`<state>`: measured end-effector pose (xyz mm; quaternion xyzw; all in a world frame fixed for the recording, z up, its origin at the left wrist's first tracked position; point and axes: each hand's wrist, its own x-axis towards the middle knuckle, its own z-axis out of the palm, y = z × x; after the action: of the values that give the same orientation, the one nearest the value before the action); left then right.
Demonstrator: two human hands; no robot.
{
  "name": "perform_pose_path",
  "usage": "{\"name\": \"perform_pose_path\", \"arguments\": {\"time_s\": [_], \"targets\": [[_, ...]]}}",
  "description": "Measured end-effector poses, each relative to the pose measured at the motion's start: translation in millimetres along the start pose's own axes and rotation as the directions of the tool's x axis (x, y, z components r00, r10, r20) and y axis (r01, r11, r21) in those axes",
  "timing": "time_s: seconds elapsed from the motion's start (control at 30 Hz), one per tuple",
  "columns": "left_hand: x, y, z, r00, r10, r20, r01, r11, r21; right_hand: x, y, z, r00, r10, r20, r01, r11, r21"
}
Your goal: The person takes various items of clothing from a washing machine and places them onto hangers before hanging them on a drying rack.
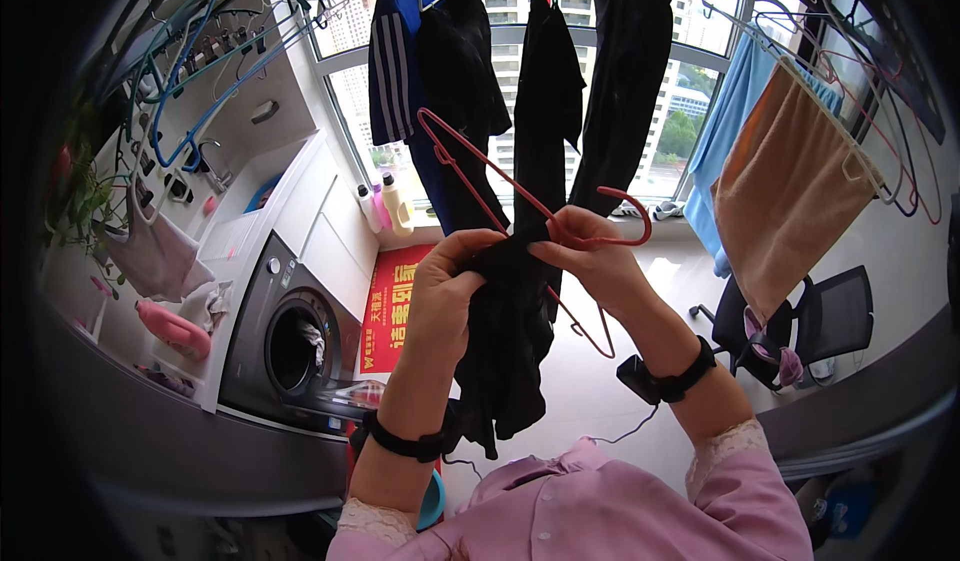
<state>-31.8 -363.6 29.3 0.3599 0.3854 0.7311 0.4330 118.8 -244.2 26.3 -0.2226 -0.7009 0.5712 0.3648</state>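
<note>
Between my two hands hangs a black garment [502, 336], its upper edge bunched near a red clothes hanger [489, 165]. With thumb and fingers, my left hand [448, 279] pinches the garment's left upper edge. My right hand [581, 242] grips the hanger near the base of its hook, and the thumb presses on the garment's right upper edge. One end of the hanger points up and left, the other down and right behind the cloth. Dark clothes [551, 73] hang just beyond my hands, before the window.
At left a front-loading washing machine [300, 343] stands with its door open, beside a sink counter and a pink bottle [174, 330]. Empty hangers [176, 73] hang upper left. Brown cloth [787, 178] and blue cloth [724, 148] hang at right above an office chair [832, 313].
</note>
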Motion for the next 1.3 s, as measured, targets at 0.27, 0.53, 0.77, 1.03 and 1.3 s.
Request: {"name": "perform_pose_path", "arguments": {"time_s": [0.27,0.53,0.77,1.03,1.3], "targets": [[-10.4,-29.7,13.3,1.000,-0.024,0.008,0.023,0.995,0.099,-22.7,-9.9,-5.8,0.993,0.044,0.106,-0.040,0.998,-0.041],[-14.5,-49.6,43.1,0.985,-0.137,0.105,0.130,0.989,0.072,-25.4,-10.0,-48.8,0.996,-0.039,-0.081,0.048,0.992,0.116],[-9.3,-95.2,43.4,0.960,-0.254,0.119,0.205,0.925,0.321,-38.6,0.8,-59.0,0.989,-0.148,-0.029,0.146,0.987,-0.072],[-9.0,-99.8,66.3,0.910,-0.413,0.029,0.413,0.911,0.016,-49.6,-4.3,-79.6,0.989,-0.142,-0.047,0.140,0.990,-0.030],[-9.0,-82.7,71.1,0.928,-0.327,0.177,0.358,0.914,-0.190,-70.0,19.4,-97.3,0.996,0.011,-0.092,-0.019,0.997,-0.078]]}}
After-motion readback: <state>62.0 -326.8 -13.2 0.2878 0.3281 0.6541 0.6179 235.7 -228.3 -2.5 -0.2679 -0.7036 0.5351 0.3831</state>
